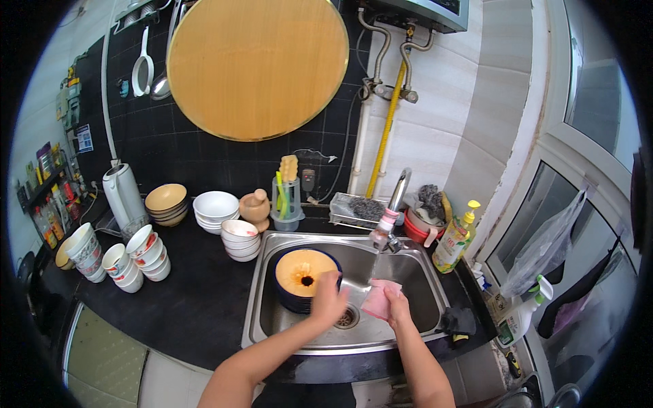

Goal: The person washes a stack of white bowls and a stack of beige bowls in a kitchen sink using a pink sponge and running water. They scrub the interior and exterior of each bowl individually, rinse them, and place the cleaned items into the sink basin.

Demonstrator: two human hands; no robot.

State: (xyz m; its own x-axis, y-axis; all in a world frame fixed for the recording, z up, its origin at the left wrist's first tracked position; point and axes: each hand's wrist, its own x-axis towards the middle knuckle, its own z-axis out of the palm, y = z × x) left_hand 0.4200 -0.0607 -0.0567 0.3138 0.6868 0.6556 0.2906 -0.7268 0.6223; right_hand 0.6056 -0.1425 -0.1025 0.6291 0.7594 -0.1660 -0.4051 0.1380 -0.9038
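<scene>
Head cam, only view here: the key bit is L vs R. The bowls (pixel 299 266) sit nested in the left half of the sink (pixel 371 345), and the cloth (pixel 378 299) is off to their right, w/ the drain (pixel 348 318) showing between, a bit nearer the person. L hand (pixel 330 299) is def the closer one, right at the stack's near-right edge; R hand (pixel 397 306) is well apart from it. No long axis to speak of on the bowls, just a round opening facing up. Cloth is tilted and squarish, so no clear one there either.

Grip-wise: R hand has the cloth pinched, thumb on top, most of it sticking out left toward the bowls. L hand is blurry af, so idk if its fingers are spread or closed, and can't tell if it's touching the rim or just over it. Water (pixel 373 264) runs from the tap (pixel 388 234) down near the cloth's top edge.

Looks: top bowl is cream/yellow inside w/ orangey streaks round a dark center spot, dark blue outside. Cloth is plain pale pink.
</scene>
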